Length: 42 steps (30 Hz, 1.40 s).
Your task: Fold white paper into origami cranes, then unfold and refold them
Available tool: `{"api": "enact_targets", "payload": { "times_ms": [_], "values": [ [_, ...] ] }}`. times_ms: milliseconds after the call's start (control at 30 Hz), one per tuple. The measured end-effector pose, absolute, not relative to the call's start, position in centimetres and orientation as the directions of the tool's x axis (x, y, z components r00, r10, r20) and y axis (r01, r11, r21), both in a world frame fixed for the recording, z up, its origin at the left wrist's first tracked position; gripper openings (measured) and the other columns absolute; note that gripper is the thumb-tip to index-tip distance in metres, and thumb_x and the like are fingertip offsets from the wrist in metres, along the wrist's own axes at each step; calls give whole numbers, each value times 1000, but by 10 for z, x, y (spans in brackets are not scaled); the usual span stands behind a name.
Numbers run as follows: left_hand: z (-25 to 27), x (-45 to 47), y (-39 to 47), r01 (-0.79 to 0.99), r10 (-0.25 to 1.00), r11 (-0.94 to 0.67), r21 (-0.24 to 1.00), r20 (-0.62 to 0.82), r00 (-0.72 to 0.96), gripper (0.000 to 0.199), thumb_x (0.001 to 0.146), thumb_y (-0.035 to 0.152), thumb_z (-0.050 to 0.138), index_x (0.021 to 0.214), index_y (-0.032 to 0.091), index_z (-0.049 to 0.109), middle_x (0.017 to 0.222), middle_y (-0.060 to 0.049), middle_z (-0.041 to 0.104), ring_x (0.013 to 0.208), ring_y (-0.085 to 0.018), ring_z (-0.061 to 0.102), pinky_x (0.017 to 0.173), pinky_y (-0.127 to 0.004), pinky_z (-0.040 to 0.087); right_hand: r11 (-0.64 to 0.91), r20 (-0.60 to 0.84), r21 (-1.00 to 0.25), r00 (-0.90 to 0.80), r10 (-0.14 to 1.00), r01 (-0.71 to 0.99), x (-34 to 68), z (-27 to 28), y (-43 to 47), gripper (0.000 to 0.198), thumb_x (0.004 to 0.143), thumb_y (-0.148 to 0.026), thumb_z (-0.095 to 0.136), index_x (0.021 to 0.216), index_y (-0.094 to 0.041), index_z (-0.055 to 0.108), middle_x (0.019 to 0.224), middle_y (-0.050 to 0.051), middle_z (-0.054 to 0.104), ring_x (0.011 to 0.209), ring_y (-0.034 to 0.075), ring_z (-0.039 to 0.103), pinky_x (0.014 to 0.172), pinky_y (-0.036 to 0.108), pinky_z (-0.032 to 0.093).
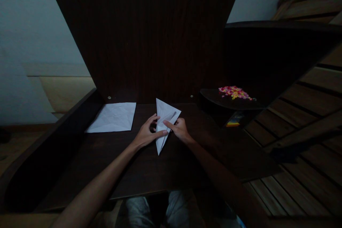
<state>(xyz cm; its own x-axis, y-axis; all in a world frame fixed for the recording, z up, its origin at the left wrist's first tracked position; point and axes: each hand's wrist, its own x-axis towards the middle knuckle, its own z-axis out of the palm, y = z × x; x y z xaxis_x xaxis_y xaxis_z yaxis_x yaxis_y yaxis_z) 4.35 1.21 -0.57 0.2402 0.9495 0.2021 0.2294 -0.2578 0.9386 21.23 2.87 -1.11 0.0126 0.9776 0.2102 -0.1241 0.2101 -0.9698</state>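
A white sheet of paper (pixel 166 108), folded into a pointed, roughly triangular shape with several layers, is held above the dark desk (pixel 149 176). My left hand (pixel 146 130) grips its left edge, the thumb lying across the front and the fingers curled at the side. On the right edge, my right hand (pixel 181 129) pinches the paper, its thumb on the front face near a slanting fold and its other fingers mostly hidden behind. Both thumbs rest close together near the middle of the paper.
A creased white sheet (pixel 113 117) lies flat on the desk at the left, near the raised side panel (pixel 53 149). Small pink, red and yellow pieces (pixel 235 92) are heaped on a corner shelf (pixel 213 96) to the right. A tall dark board (pixel 149 42) stands behind.
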Motion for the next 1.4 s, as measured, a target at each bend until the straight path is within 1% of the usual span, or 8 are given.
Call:
{"api": "enact_targets", "payload": {
  "times_ms": [167,367,433,600,833,1000,1200,1400],
  "values": [
    [0,44,5,216,890,-291,932,181,418,83,62,34,79,135,22,41,135,-12,51,119,-29,51,97,-45,44,234,235,-968,0,972,-92,213,-15,30,36,51,-46,83,66,-16,70,70,6,71,60,20,64,55,30,51],
    [-9,43,11,-30,905,-169,985,167,392,71,57,18,72,124,18,48,114,-8,62,105,-26,58,92,-39,46,260,259,-960,17,966,-103,214,-19,33,42,47,-51,83,58,-16,65,62,5,67,57,19,59,50,28,46],
    [-13,42,15,-158,932,-96,983,145,333,68,53,13,68,118,18,51,107,-6,64,98,-25,60,84,-35,49,257,254,-962,39,966,-96,215,-17,32,37,51,-48,82,60,-16,65,64,5,67,58,18,59,51,27,47],
    [-13,37,23,-332,1000,-26,943,20,-19,40,47,10,63,87,14,62,80,-1,66,80,-21,62,69,-28,49,241,222,-960,139,965,-142,218,-14,32,30,56,-37,81,72,-16,67,77,6,72,68,20,64,60,29,51],
    [6,33,27,-527,984,-23,849,-73,-161,35,55,13,77,87,11,65,87,-7,72,76,-20,67,72,-31,55,238,168,-938,271,948,-253,220,-14,38,33,54,-31,81,80,-15,68,87,6,74,79,21,66,72,32,52],
    [6,31,30,-555,975,-63,829,-69,-213,26,60,15,79,82,10,66,86,-8,72,76,-19,68,73,-28,55,257,175,-917,271,947,-305,221,-14,40,32,54,-30,81,80,-15,69,87,6,74,79,21,66,74,33,51],
    [0,29,34,-449,963,-73,891,-54,-263,34,53,26,85,75,12,64,78,-7,71,74,-19,67,74,-30,55,256,175,-916,267,948,-310,223,-15,42,31,54,-31,81,79,-15,70,85,5,74,77,21,66,73,32,50],
    [-7,26,38,-371,969,-15,928,-78,-234,37,58,24,82,88,12,62,90,-10,71,83,-21,68,81,-33,53,194,117,-938,264,957,-286,225,-13,44,31,51,-31,81,75,-14,70,80,5,74,74,20,65,69,32,50]
  ]
}}
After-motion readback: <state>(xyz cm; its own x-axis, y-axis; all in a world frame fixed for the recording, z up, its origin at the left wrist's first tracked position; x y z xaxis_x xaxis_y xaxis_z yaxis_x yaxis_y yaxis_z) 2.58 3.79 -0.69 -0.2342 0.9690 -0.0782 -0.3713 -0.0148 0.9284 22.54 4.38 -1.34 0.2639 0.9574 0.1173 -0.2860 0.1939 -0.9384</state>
